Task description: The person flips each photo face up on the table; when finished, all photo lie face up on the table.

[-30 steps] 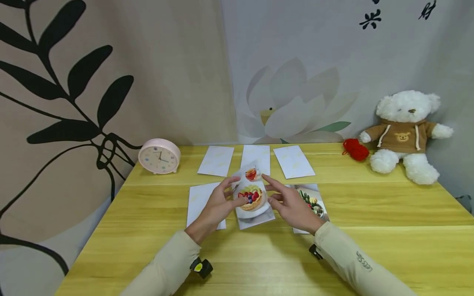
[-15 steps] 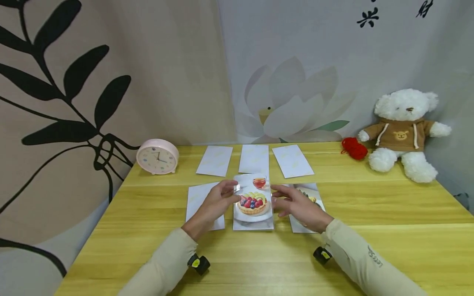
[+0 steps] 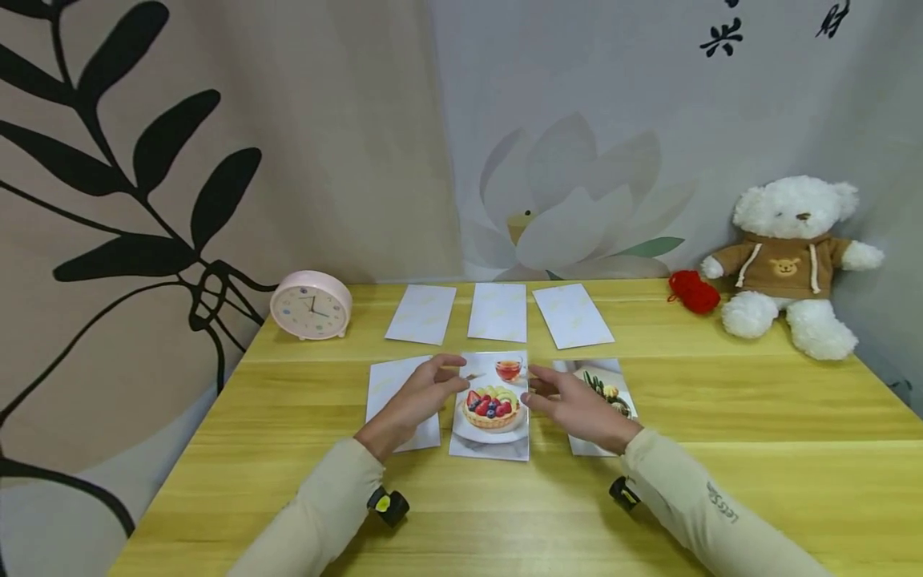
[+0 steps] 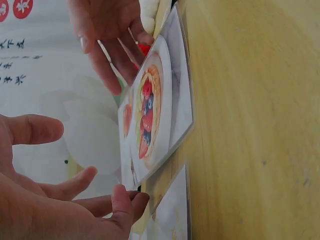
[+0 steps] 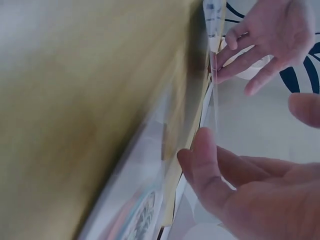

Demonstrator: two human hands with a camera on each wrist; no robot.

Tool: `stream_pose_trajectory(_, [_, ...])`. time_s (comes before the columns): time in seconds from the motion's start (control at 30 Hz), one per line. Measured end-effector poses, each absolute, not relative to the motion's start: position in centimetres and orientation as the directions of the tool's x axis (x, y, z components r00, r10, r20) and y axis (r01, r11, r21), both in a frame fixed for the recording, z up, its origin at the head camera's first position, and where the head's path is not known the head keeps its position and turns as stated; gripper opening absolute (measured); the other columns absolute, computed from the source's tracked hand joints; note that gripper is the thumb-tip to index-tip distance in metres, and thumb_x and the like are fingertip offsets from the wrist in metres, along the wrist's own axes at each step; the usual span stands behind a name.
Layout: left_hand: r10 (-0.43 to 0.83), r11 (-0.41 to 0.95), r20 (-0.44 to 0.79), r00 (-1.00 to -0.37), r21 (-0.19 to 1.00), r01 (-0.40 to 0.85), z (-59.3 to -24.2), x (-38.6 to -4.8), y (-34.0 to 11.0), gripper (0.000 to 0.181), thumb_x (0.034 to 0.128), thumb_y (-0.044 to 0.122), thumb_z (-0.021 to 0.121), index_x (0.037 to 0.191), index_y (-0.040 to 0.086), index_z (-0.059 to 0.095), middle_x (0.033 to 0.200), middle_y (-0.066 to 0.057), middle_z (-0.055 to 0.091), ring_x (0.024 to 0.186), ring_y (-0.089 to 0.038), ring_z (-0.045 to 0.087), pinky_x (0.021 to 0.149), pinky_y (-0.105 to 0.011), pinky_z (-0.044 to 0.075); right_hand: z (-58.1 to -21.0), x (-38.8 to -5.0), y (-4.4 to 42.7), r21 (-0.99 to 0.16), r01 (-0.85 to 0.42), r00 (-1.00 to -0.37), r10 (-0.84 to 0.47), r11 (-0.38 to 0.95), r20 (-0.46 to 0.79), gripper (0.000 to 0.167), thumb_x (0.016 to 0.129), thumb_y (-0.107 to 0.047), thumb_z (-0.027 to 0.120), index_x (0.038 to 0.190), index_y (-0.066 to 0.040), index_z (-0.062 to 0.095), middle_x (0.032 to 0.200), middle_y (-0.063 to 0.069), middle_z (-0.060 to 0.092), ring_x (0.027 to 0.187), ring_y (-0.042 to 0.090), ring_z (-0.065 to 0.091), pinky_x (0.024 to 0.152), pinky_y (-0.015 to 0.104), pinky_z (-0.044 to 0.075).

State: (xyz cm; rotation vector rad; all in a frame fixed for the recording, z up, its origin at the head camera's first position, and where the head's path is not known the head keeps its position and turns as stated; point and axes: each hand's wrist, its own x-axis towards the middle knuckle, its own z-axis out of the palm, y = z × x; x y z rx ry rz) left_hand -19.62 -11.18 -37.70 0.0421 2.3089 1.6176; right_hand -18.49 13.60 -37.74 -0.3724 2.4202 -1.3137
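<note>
A photo card showing a fruit tart and a cup of tea (image 3: 490, 433) is between my two hands, picture side up, in the middle of the front row. My left hand (image 3: 418, 401) is at its left edge, the fingertips against or very close to it and the thumb apart. At the right edge is my right hand (image 3: 580, 409), fingers loosely bent, thumb not pressing on the picture. In the left wrist view the tart card (image 4: 172, 107) appears slightly tilted; whether it lies fully on the table I cannot tell.
A pale card (image 3: 389, 385) lies face down partly under my left hand. Under my right hand is a face-up plant-picture card (image 3: 609, 377). Three pale cards (image 3: 497, 312) form the back row. A pink clock (image 3: 312, 306), red yarn (image 3: 694, 292) and white teddy bear (image 3: 786, 264) stand behind.
The tart card has gone from tilted to straight and come down toward the front, uncovering the middle back card. My left thumb has left its picture; both hands now stay at its sides.
</note>
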Motion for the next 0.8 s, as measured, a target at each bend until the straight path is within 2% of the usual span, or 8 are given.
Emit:
stream_pose_trajectory(0.2, [0.220,0.379,-0.252,-0.942,0.912,-0.156,-37.8,-20.1,-11.1,0.045,0.1010,0.025,0.056,0.144,0.012,0.049,0.148,-0.017,0.049,0.140,-0.034,0.045,0.106,-0.054,0.046,-38.0,-19.0,13.4,-0.789,-0.123,-0.896,-0.409,0.602,-0.172,0.072,0.103,-0.032,0.054,0.160,-0.006,0.019,0.159,0.021,0.039,0.146,0.038,0.040,0.116,0.057,0.037])
stream_pose_trajectory(0.3, [0.228,0.389,-0.257,-0.939,0.908,-0.154,-37.9,-20.5,-10.9,0.045,0.1008,0.026,0.056,0.143,0.012,0.049,0.149,-0.018,0.048,0.141,-0.035,0.043,0.105,-0.053,0.047,-38.1,-19.3,13.3,-0.759,-0.159,-0.897,-0.413,0.632,-0.156,0.074,0.103,-0.032,0.056,0.160,-0.004,0.019,0.158,0.022,0.039,0.146,0.039,0.039,0.118,0.058,0.033])
stream_pose_trajectory(0.43, [0.235,0.409,-0.272,-0.933,0.899,-0.159,-38.0,-20.8,-10.8,0.049,0.1004,0.028,0.056,0.146,0.011,0.047,0.148,-0.018,0.050,0.139,-0.035,0.045,0.104,-0.053,0.048,-38.1,-19.5,13.3,-0.735,-0.173,-0.899,-0.410,0.656,-0.155,0.075,0.102,-0.031,0.056,0.161,-0.005,0.017,0.159,0.023,0.037,0.150,0.042,0.029,0.120,0.063,0.026])
stream_pose_trajectory(0.53, [0.236,0.430,-0.266,-0.935,0.891,-0.145,-38.0,-21.0,-10.9,0.056,0.1005,0.030,0.055,0.150,0.009,0.042,0.148,-0.019,0.050,0.139,-0.036,0.046,0.109,-0.055,0.044,-38.1,-19.5,13.4,-0.717,-0.160,-0.905,-0.390,0.679,-0.168,0.074,0.103,-0.033,0.055,0.162,-0.010,0.017,0.160,0.025,0.034,0.153,0.045,0.017,0.118,0.070,0.023])
stream_pose_trajectory(0.63, [0.231,0.431,-0.245,-0.942,0.893,-0.127,-37.8,-20.8,-11.5,0.061,0.1011,0.029,0.054,0.155,0.006,0.035,0.153,-0.022,0.045,0.143,-0.038,0.042,0.116,-0.056,0.038,-38.1,-19.3,13.3,-0.707,-0.141,-0.913,-0.367,0.693,-0.179,0.073,0.103,-0.034,0.055,0.162,-0.014,0.018,0.160,0.025,0.033,0.155,0.045,0.009,0.116,0.073,0.021])
stream_pose_trajectory(0.8, [0.213,0.404,-0.212,-0.954,0.908,-0.112,-37.4,-19.9,-14.1,0.063,0.1023,0.024,0.052,0.157,0.005,0.028,0.161,-0.023,0.034,0.149,-0.040,0.035,0.117,-0.056,0.037,-37.8,-18.9,13.0,-0.684,-0.207,-0.907,-0.399,0.700,-0.134,0.071,0.102,-0.033,0.056,0.161,-0.011,0.022,0.159,0.021,0.039,0.153,0.049,0.013,0.117,0.072,0.020])
